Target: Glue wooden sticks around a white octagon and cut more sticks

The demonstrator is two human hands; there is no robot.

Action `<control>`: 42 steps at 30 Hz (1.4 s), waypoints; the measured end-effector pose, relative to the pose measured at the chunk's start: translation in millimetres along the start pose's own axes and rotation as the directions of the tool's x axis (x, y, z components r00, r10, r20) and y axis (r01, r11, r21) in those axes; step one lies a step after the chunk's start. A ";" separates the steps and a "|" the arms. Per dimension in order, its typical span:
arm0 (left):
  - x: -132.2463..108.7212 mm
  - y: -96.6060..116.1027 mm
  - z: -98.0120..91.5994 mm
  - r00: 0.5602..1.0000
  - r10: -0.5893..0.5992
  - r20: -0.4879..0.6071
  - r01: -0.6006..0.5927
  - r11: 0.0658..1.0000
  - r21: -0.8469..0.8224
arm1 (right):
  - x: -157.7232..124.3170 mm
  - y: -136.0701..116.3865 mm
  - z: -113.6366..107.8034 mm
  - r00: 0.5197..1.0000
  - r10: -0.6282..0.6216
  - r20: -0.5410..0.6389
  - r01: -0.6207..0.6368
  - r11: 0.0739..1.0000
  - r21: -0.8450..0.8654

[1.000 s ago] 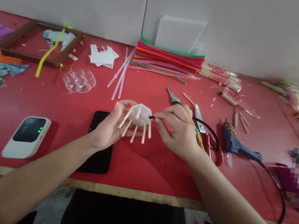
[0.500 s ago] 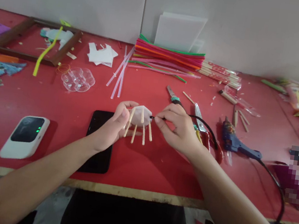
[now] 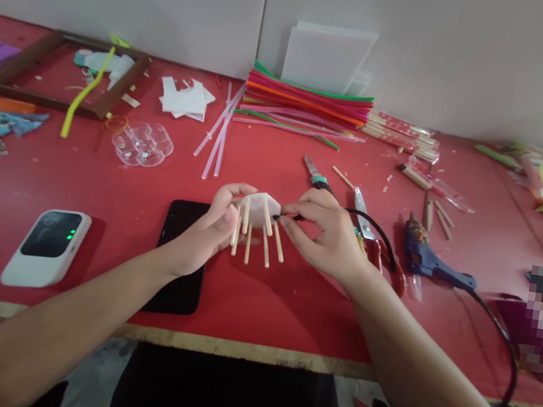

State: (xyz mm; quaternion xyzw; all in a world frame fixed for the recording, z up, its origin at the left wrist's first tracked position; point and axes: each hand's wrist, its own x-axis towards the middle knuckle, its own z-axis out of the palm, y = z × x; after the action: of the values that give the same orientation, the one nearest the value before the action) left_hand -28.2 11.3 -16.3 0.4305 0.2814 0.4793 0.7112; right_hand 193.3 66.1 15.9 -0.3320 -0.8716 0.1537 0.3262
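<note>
My left hand [image 3: 215, 226] is closed around the left side of a small white many-sided piece [image 3: 259, 210]. Several short pale wooden sticks [image 3: 266, 246] stick out from it, pointing down towards me like legs. My right hand [image 3: 331, 232] pinches a thin black piece [image 3: 298, 217] between thumb and forefinger; its near end is at the white piece's right edge. Whether that black piece is wire or something else I cannot make out. Both hands are above the red table, with a black phone [image 3: 173, 291] under the left wrist.
A blue glue gun [image 3: 426, 255], scissors [image 3: 364, 220] and a teal-collared metal-tipped tool [image 3: 316, 175] lie to the right. Coloured pipe cleaners [image 3: 309, 101] are stacked at the back. At left are a white device [image 3: 45, 249], a clear plastic case [image 3: 142, 143] and a brown frame [image 3: 57, 105].
The white piece has turned slightly and shifted a little to the right, so its sticks now point more down and right. Both hands keep their grip.
</note>
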 end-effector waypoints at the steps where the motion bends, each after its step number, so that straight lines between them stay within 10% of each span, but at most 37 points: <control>1: -0.1 -0.1 -0.1 1.000 0.006 0.005 -0.006 1.000 0.004 | -0.1 -0.3 0.0 1.000 -0.001 -0.001 0.001 1.000 0.001; 13: -2.1 0.5 -0.6 1.000 0.000 0.007 0.000 0.998 0.066 | -1.0 0.7 0.7 0.999 -0.007 0.044 0.007 1.000 -0.018; 22: 7.5 22.5 12.1 0.970 -0.183 -0.159 0.216 0.950 0.225 | 0.4 -6.2 -4.2 0.981 -0.070 0.178 0.061 0.997 0.056; 30: 17.8 63.0 25.8 0.985 -0.156 -0.073 0.150 0.569 0.808 | 1.2 -13.3 -11.6 0.970 -0.032 0.241 -0.011 0.984 0.177; 42: 46.7 73.0 36.4 0.941 -0.334 0.048 0.079 0.357 0.931 | -1.1 -11.4 -10.8 0.948 -0.013 0.318 -0.046 0.983 0.177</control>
State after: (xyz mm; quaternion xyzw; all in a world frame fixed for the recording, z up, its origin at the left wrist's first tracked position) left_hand -12.8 54.4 65.8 0.7639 0.4668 0.0954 0.4351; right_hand 195.7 57.6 28.9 -0.2789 -0.8922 0.2871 0.2092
